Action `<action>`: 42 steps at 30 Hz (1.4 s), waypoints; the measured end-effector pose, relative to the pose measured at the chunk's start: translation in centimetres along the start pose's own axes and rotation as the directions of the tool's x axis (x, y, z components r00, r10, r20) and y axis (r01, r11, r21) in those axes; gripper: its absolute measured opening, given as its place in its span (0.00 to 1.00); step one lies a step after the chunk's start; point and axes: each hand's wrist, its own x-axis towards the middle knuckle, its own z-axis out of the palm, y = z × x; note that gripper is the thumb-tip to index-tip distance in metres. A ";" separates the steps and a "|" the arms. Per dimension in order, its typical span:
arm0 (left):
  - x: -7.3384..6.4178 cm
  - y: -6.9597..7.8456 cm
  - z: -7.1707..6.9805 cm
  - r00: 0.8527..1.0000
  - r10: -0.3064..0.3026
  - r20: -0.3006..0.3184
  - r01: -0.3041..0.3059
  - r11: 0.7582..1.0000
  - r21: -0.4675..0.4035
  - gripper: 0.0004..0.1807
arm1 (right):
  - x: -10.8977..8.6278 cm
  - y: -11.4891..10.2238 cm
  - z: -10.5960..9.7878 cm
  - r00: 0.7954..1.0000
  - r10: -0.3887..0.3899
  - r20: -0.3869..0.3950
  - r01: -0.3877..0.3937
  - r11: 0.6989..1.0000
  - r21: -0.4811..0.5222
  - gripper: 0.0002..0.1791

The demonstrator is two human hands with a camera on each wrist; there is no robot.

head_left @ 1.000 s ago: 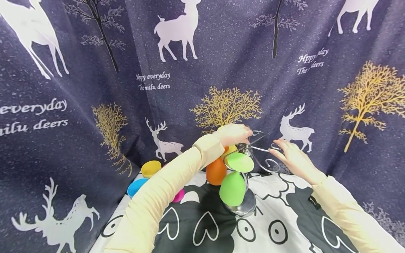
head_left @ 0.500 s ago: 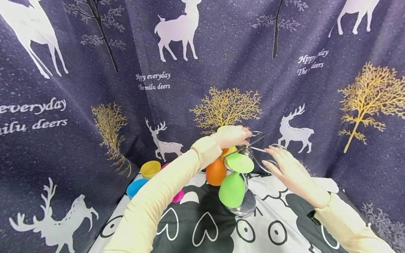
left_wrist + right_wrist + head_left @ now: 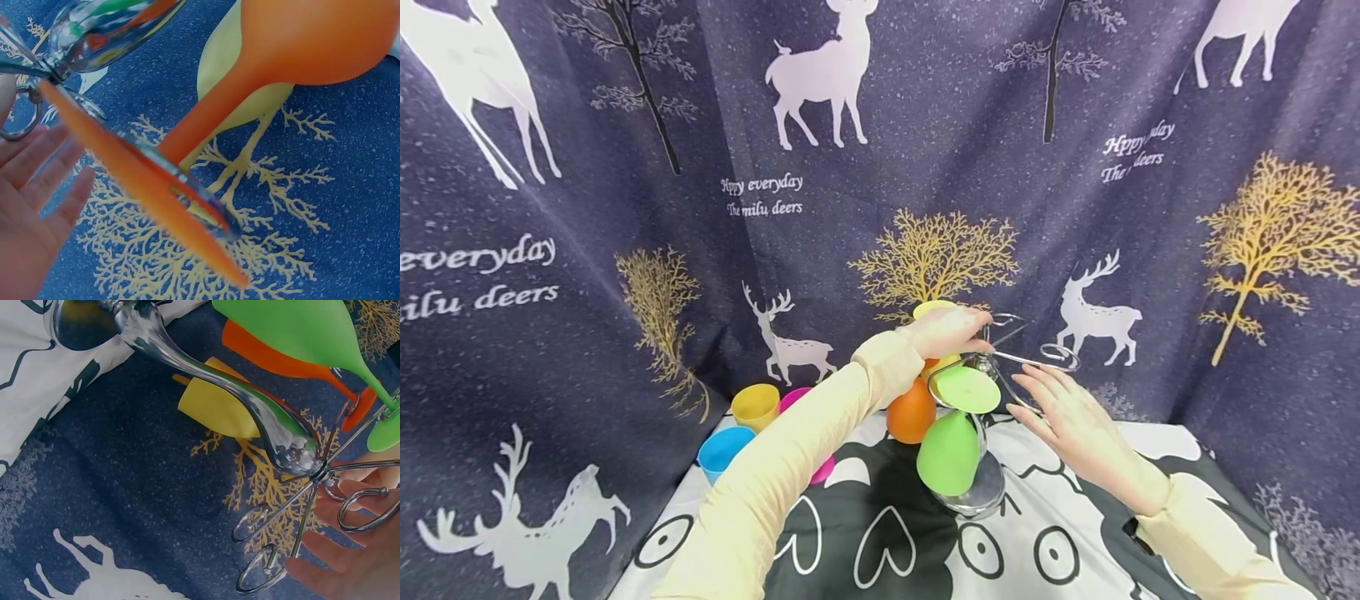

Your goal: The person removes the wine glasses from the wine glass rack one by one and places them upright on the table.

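Note:
A chrome wine glass rack (image 3: pixel 987 487) stands on the cloth, its curled arms spreading from a hub at the top. Upside down on its left side hang a green plastic goblet (image 3: pixel 951 454), an orange goblet (image 3: pixel 912 412) and a yellow goblet (image 3: pixel 219 409). My left hand (image 3: pixel 947 331) holds the rack at its top centre, by the small ring near the hub. On the other side, my right hand (image 3: pixel 1078 425) has its fingers stretched out against the bare arms. In the right wrist view, those fingers (image 3: pixel 325 553) lie close behind the curled hooks.
Left of the rack, partly behind my left sleeve, are a yellow cup (image 3: pixel 756 406), a blue cup (image 3: pixel 724 450) and a pink cup (image 3: pixel 793 398). A dark curtain (image 3: pixel 820 250) with deer and trees hangs right behind the rack. Patterned cloth (image 3: pixel 1022 533) covers the table.
My right hand has moved left and slightly down, from beside the hooks in to the rack's right arms. The left hand keeps its place at the top.

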 end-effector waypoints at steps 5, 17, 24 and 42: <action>-0.1 -0.1 0.7 0.999 -0.028 -0.017 0.028 0.999 0.017 0.26 | -0.1 -0.1 0.1 1.000 -0.002 -0.004 0.002 1.000 -0.004 0.25; -0.3 0.2 1.6 0.993 -0.112 0.045 0.108 0.990 0.092 0.27 | 0.1 -0.7 0.1 0.999 0.028 -0.019 -0.028 1.000 -0.008 0.19; -0.2 -0.2 1.7 0.991 -0.117 0.061 0.117 0.993 0.018 0.28 | 0.2 -0.6 0.2 0.998 -0.041 -0.043 0.039 0.999 -0.036 0.25; 0.0 0.5 0.6 0.976 -0.173 0.135 0.174 0.985 0.006 0.26 | -0.3 1.7 -0.2 0.997 -0.026 -0.073 0.023 0.998 -0.053 0.24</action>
